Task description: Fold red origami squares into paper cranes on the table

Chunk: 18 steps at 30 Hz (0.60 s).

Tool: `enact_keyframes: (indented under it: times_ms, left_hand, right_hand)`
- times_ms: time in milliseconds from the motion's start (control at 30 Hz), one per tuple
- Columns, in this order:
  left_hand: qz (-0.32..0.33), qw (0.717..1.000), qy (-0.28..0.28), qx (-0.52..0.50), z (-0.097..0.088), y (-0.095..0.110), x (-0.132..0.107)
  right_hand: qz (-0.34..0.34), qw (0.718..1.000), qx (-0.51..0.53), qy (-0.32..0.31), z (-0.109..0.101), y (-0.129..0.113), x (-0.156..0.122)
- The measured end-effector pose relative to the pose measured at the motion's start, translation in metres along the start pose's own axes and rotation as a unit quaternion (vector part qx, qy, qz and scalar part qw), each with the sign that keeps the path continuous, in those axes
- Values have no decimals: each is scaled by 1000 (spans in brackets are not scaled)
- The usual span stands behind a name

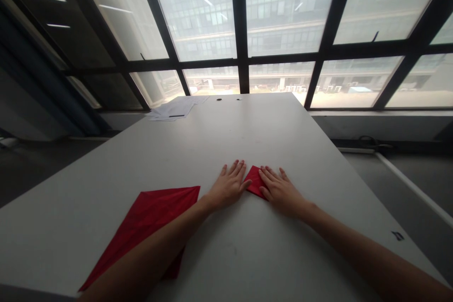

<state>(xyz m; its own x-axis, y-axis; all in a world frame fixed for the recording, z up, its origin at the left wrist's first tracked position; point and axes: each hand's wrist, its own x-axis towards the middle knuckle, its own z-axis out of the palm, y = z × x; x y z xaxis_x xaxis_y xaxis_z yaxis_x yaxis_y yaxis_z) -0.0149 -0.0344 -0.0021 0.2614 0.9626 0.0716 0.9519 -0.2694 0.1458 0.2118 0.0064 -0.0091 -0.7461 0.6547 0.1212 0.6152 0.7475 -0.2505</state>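
Observation:
A small folded piece of red paper (253, 175) lies on the white table between my two hands. My right hand (279, 189) rests on its right part with the fingers stretched out, covering some of it. My left hand (229, 184) lies flat at the paper's left side, fingers extended, its thumb touching the left edge. Under my left forearm spreads a larger red sheet (148, 214), creased, with its middle partly hidden by the arm.
White papers (173, 107) with a dark pen-like strip lie at the table's far left corner. A small dark sticker (398, 235) is near the right edge of the white table (244, 137). Black-framed windows (242, 33) stand beyond the far end.

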Motion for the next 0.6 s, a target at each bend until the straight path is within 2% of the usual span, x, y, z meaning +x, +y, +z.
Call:
enact_keyframes:
  times_ms: [100,167,267,367,500,600]
  left_hand:
    - [-39,998,52,-5,-3,0,0]
    - [6,998,65,-17,-7,6,-1]
    - [106,993,30,-33,-11,19,-4]
    - [130,991,3,-28,-11,24,-8]
    - [95,995,19,-5,-8,17,-7]
    - [10,998,56,15,-4,13,-4]
  right_hand:
    - [9,1000,-5,4,1,0,1]
    - [15,1000,-6,6,2,-1,1]
    - [29,999,-8,13,3,-3,2]
    - [41,999,-18,27,3,-4,1]
    - [48,996,-40,64,-2,-7,1]
    - [31,994,-45,95,-10,-12,2]
